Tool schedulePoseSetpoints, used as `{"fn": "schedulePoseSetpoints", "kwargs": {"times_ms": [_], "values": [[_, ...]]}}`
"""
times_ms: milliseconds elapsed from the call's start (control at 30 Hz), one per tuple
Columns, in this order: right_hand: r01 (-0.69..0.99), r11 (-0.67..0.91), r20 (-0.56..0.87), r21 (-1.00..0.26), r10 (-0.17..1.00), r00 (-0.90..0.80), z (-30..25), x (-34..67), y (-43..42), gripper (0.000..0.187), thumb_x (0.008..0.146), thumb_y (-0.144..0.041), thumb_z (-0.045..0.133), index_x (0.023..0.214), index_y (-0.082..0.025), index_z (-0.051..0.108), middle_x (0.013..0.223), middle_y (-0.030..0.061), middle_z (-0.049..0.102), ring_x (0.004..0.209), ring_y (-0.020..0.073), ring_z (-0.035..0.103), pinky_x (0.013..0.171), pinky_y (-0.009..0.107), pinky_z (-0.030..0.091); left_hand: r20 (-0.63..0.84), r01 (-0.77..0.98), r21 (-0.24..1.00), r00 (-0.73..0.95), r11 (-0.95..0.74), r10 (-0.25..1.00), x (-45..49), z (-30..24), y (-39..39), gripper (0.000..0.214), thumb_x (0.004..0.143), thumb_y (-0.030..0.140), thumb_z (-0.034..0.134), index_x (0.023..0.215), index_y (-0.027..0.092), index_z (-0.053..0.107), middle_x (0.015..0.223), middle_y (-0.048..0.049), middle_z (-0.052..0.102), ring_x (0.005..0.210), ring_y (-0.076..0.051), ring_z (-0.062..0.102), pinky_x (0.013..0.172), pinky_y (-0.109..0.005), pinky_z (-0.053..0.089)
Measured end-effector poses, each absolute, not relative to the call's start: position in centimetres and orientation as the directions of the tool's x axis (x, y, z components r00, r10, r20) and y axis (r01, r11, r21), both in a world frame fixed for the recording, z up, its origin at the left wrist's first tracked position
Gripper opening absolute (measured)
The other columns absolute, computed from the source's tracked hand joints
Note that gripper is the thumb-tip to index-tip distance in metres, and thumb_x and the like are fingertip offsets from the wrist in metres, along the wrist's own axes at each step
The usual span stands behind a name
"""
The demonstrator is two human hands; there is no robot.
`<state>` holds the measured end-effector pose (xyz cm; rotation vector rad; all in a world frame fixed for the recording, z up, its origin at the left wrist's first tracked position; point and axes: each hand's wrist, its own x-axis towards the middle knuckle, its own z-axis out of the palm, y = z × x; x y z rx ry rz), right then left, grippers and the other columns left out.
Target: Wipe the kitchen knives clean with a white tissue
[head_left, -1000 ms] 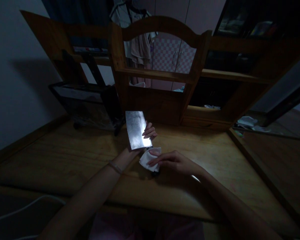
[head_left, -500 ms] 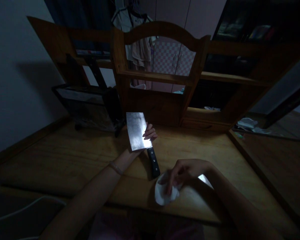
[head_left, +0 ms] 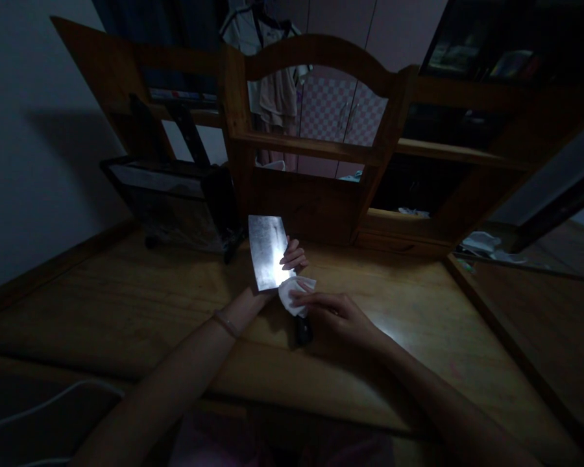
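Observation:
A broad steel cleaver [head_left: 267,251] with a black handle [head_left: 304,328] is held above the wooden desk [head_left: 150,311]. My left hand [head_left: 292,257] grips the blade from behind, its fingertips curled over the right edge. My right hand [head_left: 333,312] presses a white cloth [head_left: 294,293] onto the top of the handle, just below the blade. Most of the handle is hidden under the cloth and my fingers.
A dark mesh tray [head_left: 168,201] stands at the back left against the wooden shelf unit [head_left: 316,149]. White items [head_left: 484,243] lie on the side surface at right. A pale cable [head_left: 53,402] curves at lower left. The room is dim.
Half a second ago my right hand held the cloth down near the desk's front edge, off the knife. It has come back up and laid the cloth on the handle. The cleaver barely moved.

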<state>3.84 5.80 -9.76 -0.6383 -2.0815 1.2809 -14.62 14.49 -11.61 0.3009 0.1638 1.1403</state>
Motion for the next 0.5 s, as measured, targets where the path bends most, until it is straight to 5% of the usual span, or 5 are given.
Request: {"fn": "schedulePoseSetpoints", "kwargs": {"times_ms": [267,500], "values": [[0.234,0.716,0.326,-0.657,0.551,-0.768,-10.9,3.1,5.3,0.061,0.087,0.002,0.036,0.141,-0.026,0.04,0.153,0.0013,0.024,0.141,0.02,0.019,0.115,0.042,0.022,0.079,-0.875,0.303,0.417,0.377,0.905,-14.8,-11.9,14.3,0.044,0.099,0.031,0.029,0.057,0.02,0.022,0.044,0.0073,0.023,0.034,-0.006,0.025,0.049,-0.026,0.032],[0.328,0.729,0.227,-0.601,0.549,-0.805,-9.5,3.6,4.5,0.079,0.077,0.01,0.045,0.145,-0.027,0.031,0.154,-0.0001,0.02,0.141,0.0207,0.019,0.117,0.04,0.021,0.074,-0.884,0.305,0.392,0.354,0.917,-14.9,-11.9,14.3,0.042,0.098,0.029,0.032,0.057,0.02,0.025,0.044,0.0075,0.024,0.034,-0.006,0.025,0.049,-0.025,0.032]]}}
